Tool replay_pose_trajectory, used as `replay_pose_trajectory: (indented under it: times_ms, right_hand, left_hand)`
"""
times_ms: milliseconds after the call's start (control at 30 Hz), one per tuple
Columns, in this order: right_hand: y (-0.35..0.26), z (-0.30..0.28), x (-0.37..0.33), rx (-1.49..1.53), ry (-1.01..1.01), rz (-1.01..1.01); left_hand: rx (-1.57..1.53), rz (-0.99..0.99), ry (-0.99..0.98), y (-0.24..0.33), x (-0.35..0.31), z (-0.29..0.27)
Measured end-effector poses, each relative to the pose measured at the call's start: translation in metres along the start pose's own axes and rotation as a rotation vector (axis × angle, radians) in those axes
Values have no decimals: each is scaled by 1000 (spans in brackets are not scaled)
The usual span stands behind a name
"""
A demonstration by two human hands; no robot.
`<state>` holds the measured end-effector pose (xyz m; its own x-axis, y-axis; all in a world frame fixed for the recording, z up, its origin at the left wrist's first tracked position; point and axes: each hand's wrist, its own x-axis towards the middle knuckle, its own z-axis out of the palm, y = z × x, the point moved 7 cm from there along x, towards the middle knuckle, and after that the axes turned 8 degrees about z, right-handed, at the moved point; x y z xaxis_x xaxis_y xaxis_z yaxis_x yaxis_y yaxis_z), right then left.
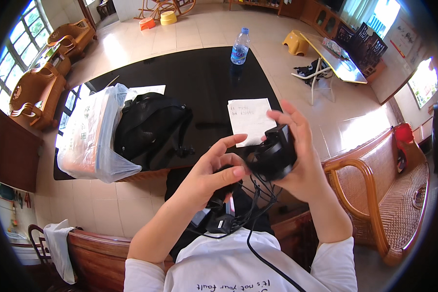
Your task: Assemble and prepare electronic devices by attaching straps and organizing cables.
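Observation:
In front of my chest, my right hand [304, 160] holds a black rounded device [276, 155] with a ring-like hollow facing left. Its fingers point up behind the device, and the exact kind is unclear. My left hand [211, 177] is just to the left, thumb bent and index finger stretched toward that device. A second black object [221, 192] sits under its palm and fingers, partly hidden. Black cables [253, 207] hang between the hands and run down over my lap to a small black box [219, 224] with a white label.
A black glossy table [207, 73] ahead bears a water bottle [240, 47], a paper sheet [246, 117], a black backpack [153, 124] and a white plastic bag [90, 134]. A wooden armchair [374, 194] stands to the right. A folding table [340, 61] is at the far right.

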<state>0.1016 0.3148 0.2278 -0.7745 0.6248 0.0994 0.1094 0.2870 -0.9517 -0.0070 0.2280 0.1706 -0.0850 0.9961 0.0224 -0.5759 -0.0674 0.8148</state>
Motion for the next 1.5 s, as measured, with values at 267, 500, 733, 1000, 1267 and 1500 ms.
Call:
replay_pose_trajectory:
  times_ms: [267, 500, 733, 1000, 1267, 1500]
  right_hand:
    - [-56, 17, -14, -687, 345, -632]
    - [-36, 13, -14, 87, 46, -331]
    - [-21, 16, -33, -130, 86, -273]
    - [-37, 31, -31, -765, 290, -503]
    - [36, -1, 8, 867, -380, 47]
    - [57, -17, -3, 1272, -393, 121]
  left_hand:
    - [195, 409, -242, 13, 3, 27]
    - [-311, 407, 38, 18, 0, -12]
    - [-365, 380, -87, 7, 0, -22]
    - [511, 482, -98, 28, -17, 21]
    - [709, 439, 135, 66, -26, 14]
    - [1130, 427, 346, 66, 26, -31]
